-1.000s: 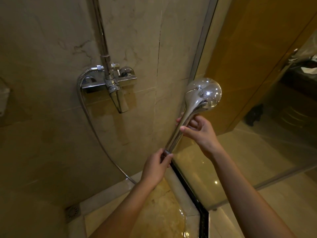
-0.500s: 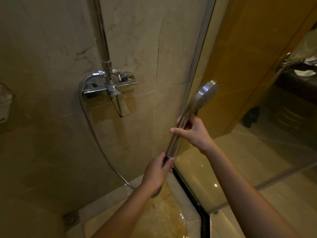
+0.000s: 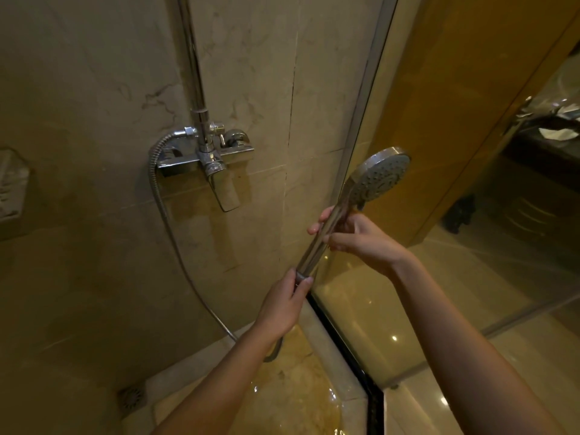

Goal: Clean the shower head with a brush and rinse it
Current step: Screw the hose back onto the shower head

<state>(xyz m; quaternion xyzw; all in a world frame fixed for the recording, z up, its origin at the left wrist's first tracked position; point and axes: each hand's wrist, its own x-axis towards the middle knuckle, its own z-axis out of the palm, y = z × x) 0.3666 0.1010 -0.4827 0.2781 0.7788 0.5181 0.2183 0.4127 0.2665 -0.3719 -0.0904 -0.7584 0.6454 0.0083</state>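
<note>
The left hand (image 3: 282, 304) grips the bottom of the chrome handle, where the hose (image 3: 163, 215) joins it. The right hand (image 3: 361, 240) curls round the handle higher up, just under the shower head (image 3: 376, 178). The head sits to the right of the mixer tap (image 3: 207, 158), roughly level with its spout, with its nozzle face tilted towards the camera. Both hands are below and to the right of the tap. The hose loops down from the tap's left end.

The step looks like presenting the nozzle face for scrubbing. No brush is in view, so one hand will probably have to let go to fetch it. The left hand's low grip should be firm first, since the chrome looks slick. The glass panel (image 3: 470, 233), right of the tap, is just beside the head, so the head is best angled away from it.
</note>
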